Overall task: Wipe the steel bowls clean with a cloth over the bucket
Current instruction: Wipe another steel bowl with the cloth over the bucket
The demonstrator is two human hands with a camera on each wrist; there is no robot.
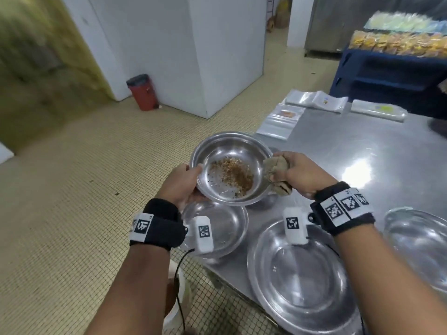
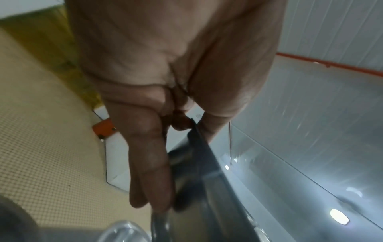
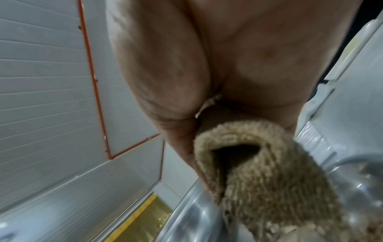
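Left hand (image 1: 182, 183) grips round steel bowl (image 1: 231, 168) with brown crumbs by its left rim, right hand (image 1: 298, 174) clutches bunched tan cloth (image 1: 275, 169) at right rim

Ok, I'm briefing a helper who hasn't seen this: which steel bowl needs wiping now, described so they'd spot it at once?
Start at the steel table and go to its near left corner, where several steel bowls sit. The one to wipe is the crumb-filled bowl held tilted above them by the left hand. It alone holds brown crumbs, and the right hand holds a tan cloth at its rim.
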